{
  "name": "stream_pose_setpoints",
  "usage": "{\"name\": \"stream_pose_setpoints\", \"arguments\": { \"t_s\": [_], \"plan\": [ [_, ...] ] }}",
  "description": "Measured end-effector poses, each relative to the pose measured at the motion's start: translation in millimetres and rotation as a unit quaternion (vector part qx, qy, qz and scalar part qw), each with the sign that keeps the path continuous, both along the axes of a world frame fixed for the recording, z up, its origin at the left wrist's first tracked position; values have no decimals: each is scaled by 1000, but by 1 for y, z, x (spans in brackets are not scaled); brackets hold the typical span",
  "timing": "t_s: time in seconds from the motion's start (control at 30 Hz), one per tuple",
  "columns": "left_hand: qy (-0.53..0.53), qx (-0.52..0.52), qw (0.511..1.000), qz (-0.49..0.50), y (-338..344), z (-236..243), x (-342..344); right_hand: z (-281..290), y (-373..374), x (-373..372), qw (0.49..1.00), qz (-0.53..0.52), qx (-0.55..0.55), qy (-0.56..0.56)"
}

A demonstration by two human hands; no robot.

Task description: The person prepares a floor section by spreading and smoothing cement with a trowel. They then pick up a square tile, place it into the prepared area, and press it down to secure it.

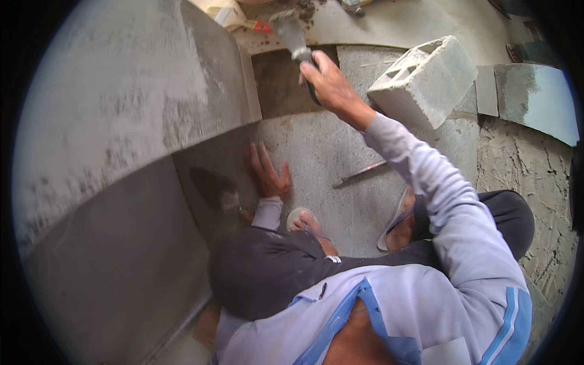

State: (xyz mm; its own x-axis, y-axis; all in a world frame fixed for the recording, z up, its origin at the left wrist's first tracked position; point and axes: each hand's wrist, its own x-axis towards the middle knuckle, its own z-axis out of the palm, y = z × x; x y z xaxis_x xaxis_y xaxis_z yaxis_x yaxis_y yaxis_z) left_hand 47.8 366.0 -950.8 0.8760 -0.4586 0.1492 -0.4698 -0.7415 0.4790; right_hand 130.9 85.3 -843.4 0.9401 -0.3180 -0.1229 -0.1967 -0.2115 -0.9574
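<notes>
My right hand grips the dark handle of a putty knife. Its broad, mortar-smeared blade points away from me, over the pale surface at the top of the view. Lower down, my left hand rests with spread fingers on the grey slab between my feet and the upright panel. Beside that hand, in shadow, lies a pointed trowel. Also on the slab is a thin stick-like tool, right of the left hand. A brush with a red band lies near the blade.
A hollow concrete block stands tilted at the right of my forearm. Large grey panels rise on the left. Rough, ridged mortar covers an area at the right. Crumbs of dark debris lie at the top. Another person's foot shows at the far right.
</notes>
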Motion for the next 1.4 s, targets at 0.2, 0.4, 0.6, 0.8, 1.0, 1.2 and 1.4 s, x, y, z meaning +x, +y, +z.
{"name": "stream_pose_setpoints", "arguments": {
  "t_s": [0.2,0.4,0.6,0.8,1.0,1.2,1.4],
  "plan": [
    [17,-50,998,-29,-23,14,-10,38,-52,-134,896,369,-193,156],
    [205,-92,955,-192,-40,77,19,102,-193,-222,729,543,-200,366],
    [540,96,771,-323,-49,203,95,44,-268,-316,873,93,-352,324],
    [539,210,750,-321,-119,270,102,-41,-289,-387,889,42,-248,383],
    [478,164,809,-300,-193,210,97,-30,-268,-410,892,-17,-289,347],
    [501,251,749,-353,-193,206,87,-32,-208,-441,866,251,-296,316],
    [340,351,718,-496,-174,219,61,-15,-140,-483,921,-119,-244,279]
  ]
}}
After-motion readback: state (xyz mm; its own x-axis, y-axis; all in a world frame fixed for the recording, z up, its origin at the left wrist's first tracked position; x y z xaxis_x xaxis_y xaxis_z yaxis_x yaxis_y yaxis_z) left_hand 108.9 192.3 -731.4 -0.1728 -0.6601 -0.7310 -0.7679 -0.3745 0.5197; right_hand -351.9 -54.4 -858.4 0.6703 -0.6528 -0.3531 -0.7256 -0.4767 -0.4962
